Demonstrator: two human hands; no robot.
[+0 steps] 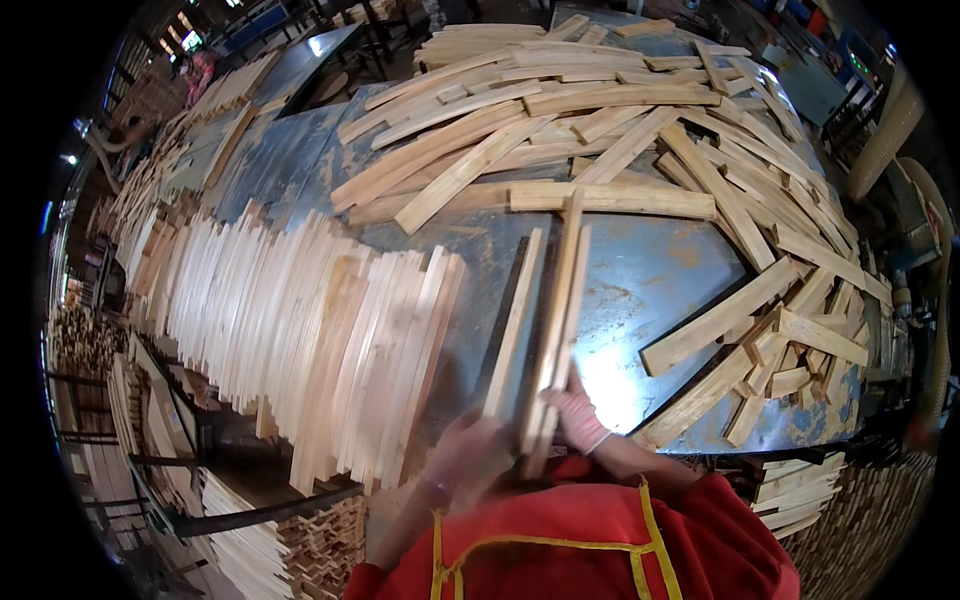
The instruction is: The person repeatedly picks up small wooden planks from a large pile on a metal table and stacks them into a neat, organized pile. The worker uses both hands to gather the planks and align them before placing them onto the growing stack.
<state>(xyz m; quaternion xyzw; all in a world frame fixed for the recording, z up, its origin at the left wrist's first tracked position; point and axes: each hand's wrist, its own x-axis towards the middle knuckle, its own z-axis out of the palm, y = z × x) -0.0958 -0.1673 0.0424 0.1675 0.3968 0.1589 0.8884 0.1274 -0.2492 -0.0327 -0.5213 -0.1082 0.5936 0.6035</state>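
Both hands raised close before the chest — left hand [468, 452] blurred, right hand [580, 418] gloved, its grip closed.

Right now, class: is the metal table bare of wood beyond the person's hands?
No: loose wooden slats lie heaped across the metal table, beyond the slats both hands hold.

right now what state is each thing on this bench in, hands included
left hand: gloved, closed on a wooden slat
right hand: gloved, fingers on a bundle of slats held on edge
stacked slats: standing on edge, leaning in a row
loose slats: lying flat, jumbled in a pile
metal table: worn, bare in the middle
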